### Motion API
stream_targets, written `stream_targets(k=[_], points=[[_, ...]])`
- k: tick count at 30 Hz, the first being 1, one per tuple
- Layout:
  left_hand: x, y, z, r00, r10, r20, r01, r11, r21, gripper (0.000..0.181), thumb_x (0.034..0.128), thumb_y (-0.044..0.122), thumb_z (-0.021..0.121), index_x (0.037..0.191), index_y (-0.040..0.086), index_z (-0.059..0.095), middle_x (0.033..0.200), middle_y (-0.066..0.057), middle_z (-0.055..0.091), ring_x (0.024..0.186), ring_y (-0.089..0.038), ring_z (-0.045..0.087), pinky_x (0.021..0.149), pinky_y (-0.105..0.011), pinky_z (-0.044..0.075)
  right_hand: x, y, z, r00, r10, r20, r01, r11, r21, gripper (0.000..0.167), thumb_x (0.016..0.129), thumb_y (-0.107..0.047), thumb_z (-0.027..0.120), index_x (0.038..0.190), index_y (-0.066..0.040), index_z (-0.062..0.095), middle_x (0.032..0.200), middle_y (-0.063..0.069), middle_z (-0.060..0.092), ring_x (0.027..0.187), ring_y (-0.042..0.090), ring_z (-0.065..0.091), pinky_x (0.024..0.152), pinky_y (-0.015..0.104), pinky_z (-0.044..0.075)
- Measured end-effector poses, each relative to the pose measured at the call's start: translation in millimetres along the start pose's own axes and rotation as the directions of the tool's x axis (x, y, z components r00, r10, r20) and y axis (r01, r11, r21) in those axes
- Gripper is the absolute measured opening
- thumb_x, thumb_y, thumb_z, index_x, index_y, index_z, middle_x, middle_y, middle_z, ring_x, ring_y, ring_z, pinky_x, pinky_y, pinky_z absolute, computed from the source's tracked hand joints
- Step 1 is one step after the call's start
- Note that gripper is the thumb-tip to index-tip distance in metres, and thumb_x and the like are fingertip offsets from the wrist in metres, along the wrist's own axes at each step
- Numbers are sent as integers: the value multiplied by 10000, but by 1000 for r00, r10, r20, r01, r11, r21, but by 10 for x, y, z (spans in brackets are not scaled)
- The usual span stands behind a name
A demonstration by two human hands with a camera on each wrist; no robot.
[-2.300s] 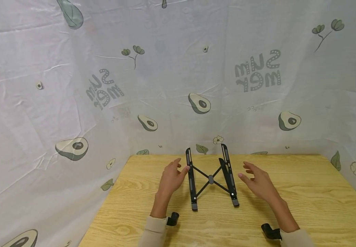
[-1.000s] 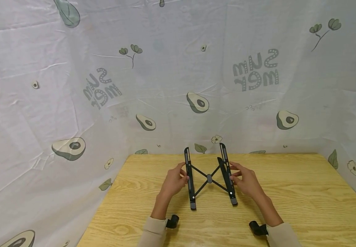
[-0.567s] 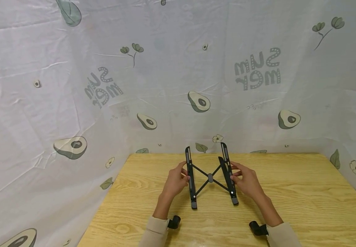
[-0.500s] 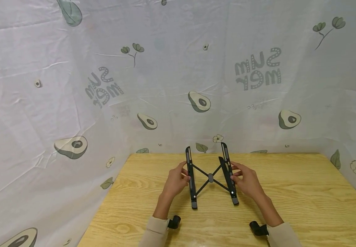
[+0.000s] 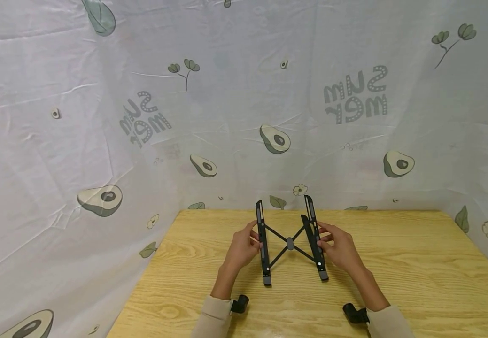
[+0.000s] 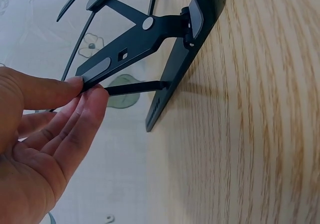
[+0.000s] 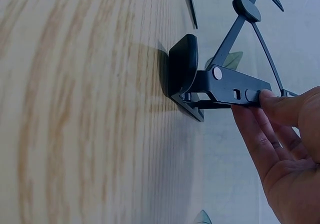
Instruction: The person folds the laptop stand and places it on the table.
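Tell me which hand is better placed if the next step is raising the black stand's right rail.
Right, most likely. The right hand pinches the right rail between thumb and fingers, while the left hand pinches the left rail, across the central hub.

Wide-open desk [image 5: 421, 263] right of the right hand [image 5: 340, 246], more in front of the laptop stand [image 5: 265, 256], but crossed struts [image 5: 290, 243] bar its middle and an avocado-print curtain [image 5: 345, 159] walls off the back

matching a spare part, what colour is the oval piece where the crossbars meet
The oval piece is grey, clearest in the head view.
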State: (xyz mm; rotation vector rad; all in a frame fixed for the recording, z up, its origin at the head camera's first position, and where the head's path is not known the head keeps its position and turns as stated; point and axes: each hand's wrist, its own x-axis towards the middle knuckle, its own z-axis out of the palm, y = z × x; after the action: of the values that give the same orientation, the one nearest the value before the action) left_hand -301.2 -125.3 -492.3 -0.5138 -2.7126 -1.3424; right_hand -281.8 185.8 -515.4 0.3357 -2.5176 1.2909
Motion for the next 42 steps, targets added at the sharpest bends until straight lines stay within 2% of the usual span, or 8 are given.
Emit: stream_targets(k=[13,29,42], points=[[-4,-1,34,1000,11,-14,-11,1000,23,708,943,-139,686,1599,-31,446,1074,-198,727,885,-255,768,698,-300,641,-14,15,26,1000,8,-8,-8,1000,-13,619,949,104,733,1536,-3,567,1294,262,703,1023,362,772,659,209,585],[24,2,59,998,25,-60,-23,999,44,702,932,-138,697,1586,16,492,1058,-200,742,808,-169,747,645,-242,606,4,-4,17,1000,0,-24,0,1000,-22,626,942,101,742,1534,-6,571,1290,270,711,1013,373,780,642,216,555],[-3,28,75,998,3,-65,-2,1000,29,706,931,-160,686,1588,-9,479,1069,-225,723,829,-236,769,652,-279,620,1,-6,44,999,-13,-36,12,999,-30,619,936,106,745,1523,1,582,1278,269,714,1003,383,782,626,214,541]])
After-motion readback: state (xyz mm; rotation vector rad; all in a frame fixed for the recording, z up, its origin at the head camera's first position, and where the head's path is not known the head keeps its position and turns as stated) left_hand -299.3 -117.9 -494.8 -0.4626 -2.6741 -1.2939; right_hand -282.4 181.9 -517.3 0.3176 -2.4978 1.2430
